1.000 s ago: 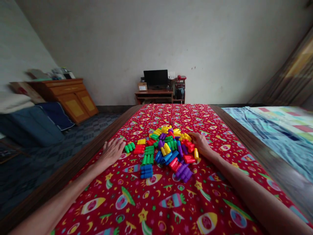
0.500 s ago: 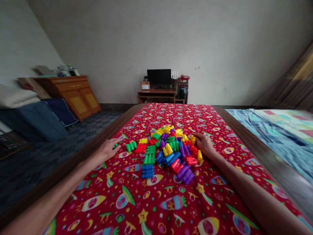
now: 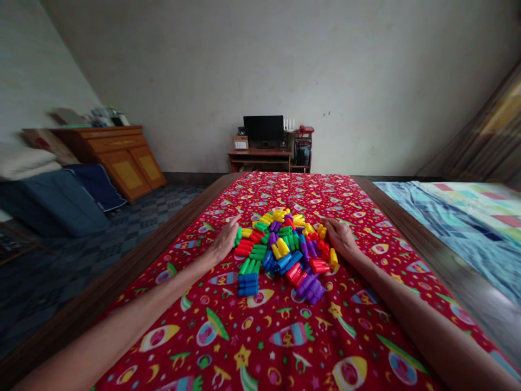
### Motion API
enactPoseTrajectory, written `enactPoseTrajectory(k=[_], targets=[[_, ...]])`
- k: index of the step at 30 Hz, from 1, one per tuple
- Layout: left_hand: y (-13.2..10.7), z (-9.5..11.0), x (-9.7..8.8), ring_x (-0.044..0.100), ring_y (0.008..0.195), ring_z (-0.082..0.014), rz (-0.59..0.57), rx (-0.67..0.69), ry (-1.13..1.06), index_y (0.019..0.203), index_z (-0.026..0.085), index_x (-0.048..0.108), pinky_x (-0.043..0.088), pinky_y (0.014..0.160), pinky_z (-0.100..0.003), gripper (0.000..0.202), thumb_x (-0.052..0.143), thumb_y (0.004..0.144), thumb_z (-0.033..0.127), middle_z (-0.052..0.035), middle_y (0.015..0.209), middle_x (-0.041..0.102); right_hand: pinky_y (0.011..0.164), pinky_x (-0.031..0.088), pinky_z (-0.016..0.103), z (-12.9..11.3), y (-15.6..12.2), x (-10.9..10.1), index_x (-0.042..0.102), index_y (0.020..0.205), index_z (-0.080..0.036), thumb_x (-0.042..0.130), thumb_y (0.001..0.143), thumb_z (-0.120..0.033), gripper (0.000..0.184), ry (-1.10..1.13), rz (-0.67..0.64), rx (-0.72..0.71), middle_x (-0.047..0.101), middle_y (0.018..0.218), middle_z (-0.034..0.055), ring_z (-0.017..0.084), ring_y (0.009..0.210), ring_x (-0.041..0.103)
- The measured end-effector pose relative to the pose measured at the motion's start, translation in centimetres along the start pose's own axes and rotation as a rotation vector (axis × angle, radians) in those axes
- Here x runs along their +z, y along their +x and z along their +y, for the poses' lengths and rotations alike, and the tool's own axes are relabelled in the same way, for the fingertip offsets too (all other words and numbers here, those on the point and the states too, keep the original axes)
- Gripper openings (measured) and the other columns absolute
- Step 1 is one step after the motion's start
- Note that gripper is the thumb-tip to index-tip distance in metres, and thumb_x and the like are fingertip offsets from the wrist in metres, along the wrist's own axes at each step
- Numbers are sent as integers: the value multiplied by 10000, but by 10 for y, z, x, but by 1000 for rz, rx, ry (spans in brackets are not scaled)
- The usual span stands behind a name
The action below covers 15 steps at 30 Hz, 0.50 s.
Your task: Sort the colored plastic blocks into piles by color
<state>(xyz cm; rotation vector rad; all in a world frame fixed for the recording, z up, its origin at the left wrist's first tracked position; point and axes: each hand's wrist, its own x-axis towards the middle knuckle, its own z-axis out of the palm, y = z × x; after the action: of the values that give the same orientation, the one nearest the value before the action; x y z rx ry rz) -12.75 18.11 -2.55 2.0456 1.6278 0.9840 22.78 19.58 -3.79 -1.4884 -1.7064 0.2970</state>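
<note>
A loose pile of plastic building blocks, some of them yellow (image 3: pixel 280 248), blue (image 3: pixel 248 284), purple (image 3: pixel 311 289) and red (image 3: pixel 319 265), lies on a red patterned cloth (image 3: pixel 285 187). At the pile's left edge, my left hand (image 3: pixel 225 240) rests open, its fingers stretched forward against a green block (image 3: pixel 237 237) that it partly covers. On the opposite side my right hand (image 3: pixel 341 237) lies low on the cloth. Its fingers are extended and lightly bent beside a yellow block (image 3: pixel 322 232), and I see nothing gripped in them.
The cloth covers a long table with dark wooden edges (image 3: pixel 393 225). Beyond it stands a desk (image 3: pixel 259 156) with a monitor (image 3: pixel 263 128). A wooden cabinet (image 3: pixel 122 157) is at the left, and a bed with a blue sheet (image 3: pixel 423 217) at the right.
My left hand has moved right to the pile, and the green block has shifted right with it, close against the other blocks. My right hand has stayed nearly still.
</note>
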Motion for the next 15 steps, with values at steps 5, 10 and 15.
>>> enactPoseTrajectory(k=[5, 10, 15], targets=[[10, 45, 51, 353, 1405, -215, -116, 183, -107, 1408, 153, 422, 280, 1176, -393, 657, 139, 963, 544, -109, 1483, 448, 791, 515, 338, 6, 1, 1, 713, 1017, -176, 372, 914, -366, 404, 60, -7, -9, 750, 974, 88, 232, 885, 686], [30, 66, 76, 354, 1402, -201, -118, 343, -196, 1404, 169, 430, 278, 1174, -379, 632, 120, 984, 526, -95, 1446, 493, 832, 517, 372, 10, 3, 1, 692, 1069, -170, 341, 929, -454, 472, 137, -24, 66, 740, 1015, 106, 246, 930, 684], [88, 60, 72, 443, 1339, -216, -121, 168, -7, 1333, 158, 517, 279, 1154, -401, 637, 85, 1000, 488, -111, 1353, 585, 849, 510, 383, 7, 3, -2, 702, 1062, -186, 322, 920, -582, 566, 142, 5, 112, 735, 985, 111, 263, 956, 678]])
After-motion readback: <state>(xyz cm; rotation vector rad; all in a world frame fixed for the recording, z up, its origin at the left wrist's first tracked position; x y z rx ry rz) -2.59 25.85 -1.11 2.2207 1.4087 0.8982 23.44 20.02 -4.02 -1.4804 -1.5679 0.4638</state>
